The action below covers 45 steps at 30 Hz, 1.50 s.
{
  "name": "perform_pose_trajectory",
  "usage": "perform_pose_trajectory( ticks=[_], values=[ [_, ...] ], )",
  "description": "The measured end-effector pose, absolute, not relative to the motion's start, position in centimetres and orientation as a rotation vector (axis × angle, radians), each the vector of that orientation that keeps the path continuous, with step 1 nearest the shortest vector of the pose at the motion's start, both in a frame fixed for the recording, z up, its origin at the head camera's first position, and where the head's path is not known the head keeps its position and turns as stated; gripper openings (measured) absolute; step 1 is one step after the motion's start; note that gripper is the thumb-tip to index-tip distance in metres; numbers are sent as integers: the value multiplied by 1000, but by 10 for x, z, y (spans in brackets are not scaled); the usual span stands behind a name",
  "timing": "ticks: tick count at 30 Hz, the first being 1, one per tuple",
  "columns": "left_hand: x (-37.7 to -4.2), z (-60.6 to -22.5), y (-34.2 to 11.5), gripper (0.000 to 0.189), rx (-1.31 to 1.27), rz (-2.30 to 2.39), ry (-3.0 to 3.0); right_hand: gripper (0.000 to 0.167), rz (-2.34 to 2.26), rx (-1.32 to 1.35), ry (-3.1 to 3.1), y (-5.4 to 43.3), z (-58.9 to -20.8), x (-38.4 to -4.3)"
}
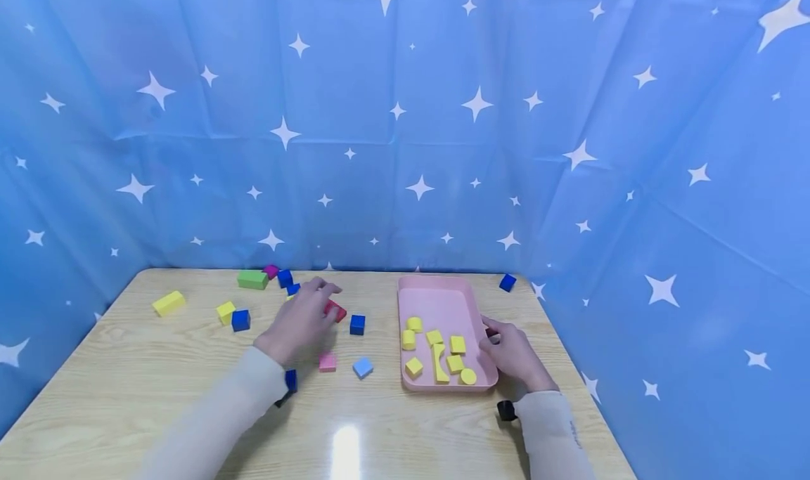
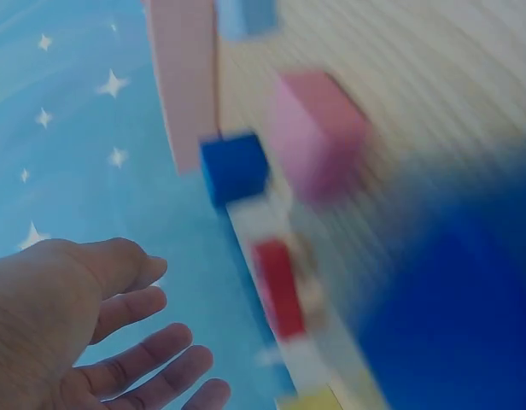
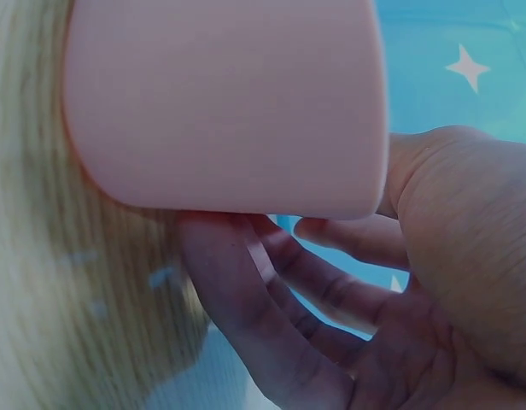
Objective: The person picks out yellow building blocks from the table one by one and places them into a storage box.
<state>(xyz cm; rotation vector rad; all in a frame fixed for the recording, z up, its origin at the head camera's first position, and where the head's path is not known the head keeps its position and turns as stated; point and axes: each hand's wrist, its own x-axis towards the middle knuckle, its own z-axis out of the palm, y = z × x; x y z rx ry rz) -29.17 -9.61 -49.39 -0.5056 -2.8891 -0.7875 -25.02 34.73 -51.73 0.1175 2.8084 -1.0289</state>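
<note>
My left hand (image 1: 300, 323) reaches over the left-middle of the table, fingers spread and slightly bent around nothing. Beneath and beside its fingertips lies a red block (image 1: 337, 311); a blue cube (image 1: 357, 325) sits just to the right. In the left wrist view the fingers hang apart from the blurred red block (image 2: 279, 288). My right hand (image 1: 515, 353) grips the right rim of a pink tray (image 1: 443, 290), with fingers against its outer wall. Several yellow blocks (image 1: 458, 344) lie in the tray's near half, among them cylinders and an arched piece (image 1: 439, 364).
Around the left hand are a pink block (image 1: 327, 362), a light blue block (image 1: 363, 367) and several dark blue cubes (image 1: 240, 320). Farther left lie yellow blocks (image 1: 169, 303) and a green block (image 1: 252, 279). One blue cube (image 1: 508, 282) sits at the far right corner.
</note>
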Motion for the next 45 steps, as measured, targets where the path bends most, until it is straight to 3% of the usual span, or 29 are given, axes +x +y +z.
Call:
perform_pose_trajectory(
  ticks=[10, 23, 29, 35, 45],
  values=[
    [-283, -496, -205, 52, -402, -671, -2882, 65, -1062, 142, 2821, 344, -519, -247],
    [-267, -520, -329, 57, -71, -565, -2880, 65, -1033, 151, 2838, 343, -522, -249],
    [-277, -531, -354, 70, 51, -541, -2940, 65, -1045, 164, 2834, 345, -519, -250],
    [-280, -538, -365, 70, 60, -503, -3035, 64, -1069, 142, 2827, 347, -520, -250],
    [-281, -519, -349, 40, -44, -559, -2993, 65, -1032, 142, 2809, 349, -519, -252]
  ],
)
